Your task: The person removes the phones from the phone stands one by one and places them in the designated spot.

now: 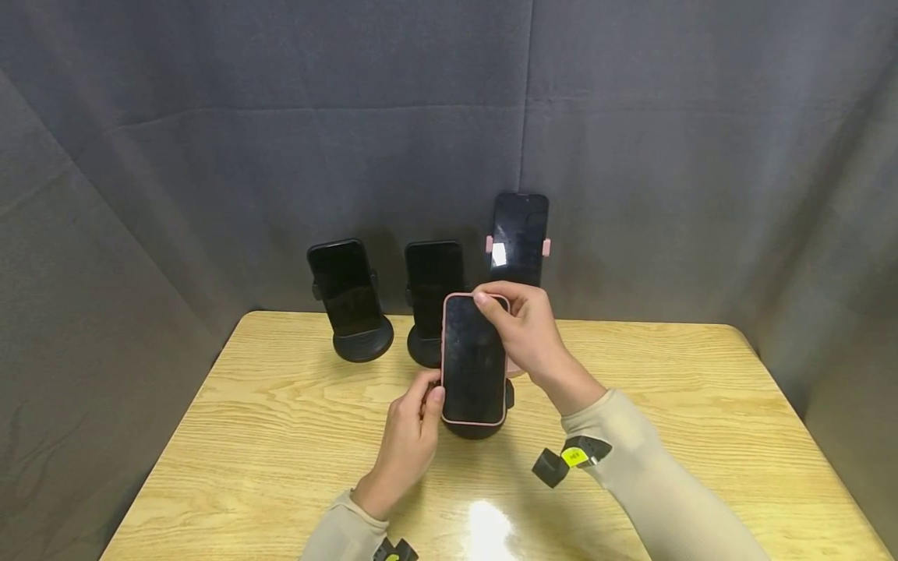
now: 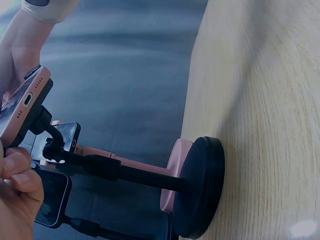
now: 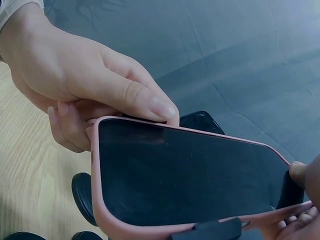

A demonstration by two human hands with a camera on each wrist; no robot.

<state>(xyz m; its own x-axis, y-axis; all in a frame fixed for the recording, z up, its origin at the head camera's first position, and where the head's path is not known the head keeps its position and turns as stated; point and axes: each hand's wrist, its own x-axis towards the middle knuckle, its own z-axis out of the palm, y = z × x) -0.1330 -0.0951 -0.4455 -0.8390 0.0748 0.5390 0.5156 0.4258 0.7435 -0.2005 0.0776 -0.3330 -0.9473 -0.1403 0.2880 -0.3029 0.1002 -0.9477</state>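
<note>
A grey curtain (image 1: 316, 156) hangs at the far side and to both left and right of a wooden table (image 1: 666, 405), which carries four phone stands. Three of them bear phones with no hand on them, so that much of the work looks done: the pink stand (image 2: 175, 162) at the far right with its dark phone (image 1: 519, 226), the left black stand (image 1: 363, 343) with the left phone (image 1: 345, 288), and, between these and the near one, the middle black stand (image 1: 423, 349) with the middle phone (image 1: 435, 276). The near black stand (image 2: 200, 187) is what seems unfinished. The pink-cased phone (image 1: 474, 358) is upright at its head, screen toward the person, with both hands on it. The right hand (image 1: 528, 327) pinches the upper right corner, thumb in front; the left hand (image 1: 409, 425) grips low on the left edge, fingers curled. A black clamp arm (image 3: 210, 230) sits at the phone's right edge, but whether the holder bears it alone cannot be told, so settling it and letting go appear to be left. The other stands crowd just beyond: the pink-cased phone and right hand hide part of the pink one, and the two bases overlap in the left wrist view, touching or not. Smallest, a wrist strap (image 1: 595, 449) with a yellow label (image 1: 574, 456) circles the right sleeve, clear of the stands.
</note>
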